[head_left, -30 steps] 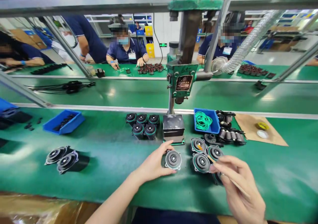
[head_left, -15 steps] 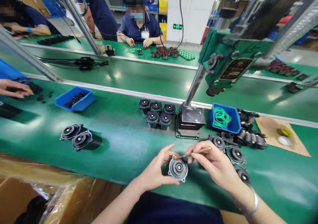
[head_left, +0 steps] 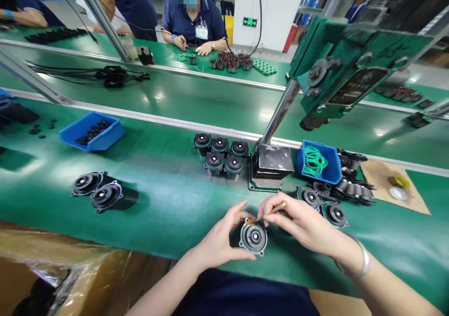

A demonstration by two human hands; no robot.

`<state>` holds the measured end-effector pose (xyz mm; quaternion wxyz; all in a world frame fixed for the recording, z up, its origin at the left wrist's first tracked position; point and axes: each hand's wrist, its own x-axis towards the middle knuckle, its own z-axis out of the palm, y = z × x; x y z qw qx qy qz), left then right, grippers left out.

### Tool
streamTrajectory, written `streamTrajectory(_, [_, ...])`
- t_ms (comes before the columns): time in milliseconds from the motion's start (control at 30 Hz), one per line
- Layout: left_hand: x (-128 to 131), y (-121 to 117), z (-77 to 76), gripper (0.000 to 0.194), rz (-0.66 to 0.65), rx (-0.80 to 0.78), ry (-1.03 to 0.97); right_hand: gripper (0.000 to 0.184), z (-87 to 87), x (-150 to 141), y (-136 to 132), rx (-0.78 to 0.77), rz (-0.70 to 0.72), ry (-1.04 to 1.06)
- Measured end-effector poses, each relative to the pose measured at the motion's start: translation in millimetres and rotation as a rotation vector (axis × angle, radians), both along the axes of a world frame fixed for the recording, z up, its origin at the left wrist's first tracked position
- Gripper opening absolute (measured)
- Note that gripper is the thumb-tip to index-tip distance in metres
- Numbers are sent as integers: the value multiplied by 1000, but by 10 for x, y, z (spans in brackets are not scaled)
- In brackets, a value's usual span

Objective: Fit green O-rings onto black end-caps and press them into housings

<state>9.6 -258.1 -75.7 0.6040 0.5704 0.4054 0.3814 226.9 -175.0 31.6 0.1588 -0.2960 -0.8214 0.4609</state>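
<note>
My left hand [head_left: 224,239] is closed around the side of a round motor housing [head_left: 254,239], its flanged face with a green ring turned up toward me. Between the thumb and fingers of my right hand [head_left: 286,215] is a small brush [head_left: 277,208] with a wooden handle. Its orange-brown bristles touch the upper left rim of that housing. To the right, partly behind my right wrist, stand more motor housings [head_left: 333,214] with green rings. Several others [head_left: 224,159] are grouped left of the press base [head_left: 271,161].
A green press head [head_left: 351,68] hangs over the bench at right. Behind my right hand stands a blue bin [head_left: 336,166] of green rings, beside cardboard [head_left: 417,194] with a small yellow-rimmed dish. Two housings [head_left: 105,197] and a blue bin of black parts [head_left: 93,131] are at left. A co-worker [head_left: 194,19] sits opposite.
My right hand has come left from the housings at right, bringing the brush onto the rim of the one in my left hand. The view has turned and tilted. A co-worker's hand at far left has gone.
</note>
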Motion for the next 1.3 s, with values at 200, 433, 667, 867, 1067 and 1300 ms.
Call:
streamTrajectory(200, [4, -2, -10, 105, 2, 28, -28, 10, 119, -15, 12, 97, 5, -124])
streamTrajectory(433, [92, -100, -21, 99, 81, 78, 20, 0, -17, 132, -316, 193, -173, -113])
streamTrajectory(667, [203, -226, -96, 97, 191, 219, 147, 8, -127, 130, -761, 176, -296, 96])
streamTrajectory(867, [224, -217, -143, 102, 198, 287, 176, 18, -164, 19, -784, 429, -360, 314])
streamTrajectory(1067, [227, -224, -177, 97, 209, 375, 123, 20, -303, -89, -745, 773, -4, 131])
streamTrajectory(1300, [236, -197, -180, 98, 208, 341, 129, 28, -101, -192, -849, 1026, 116, 45])
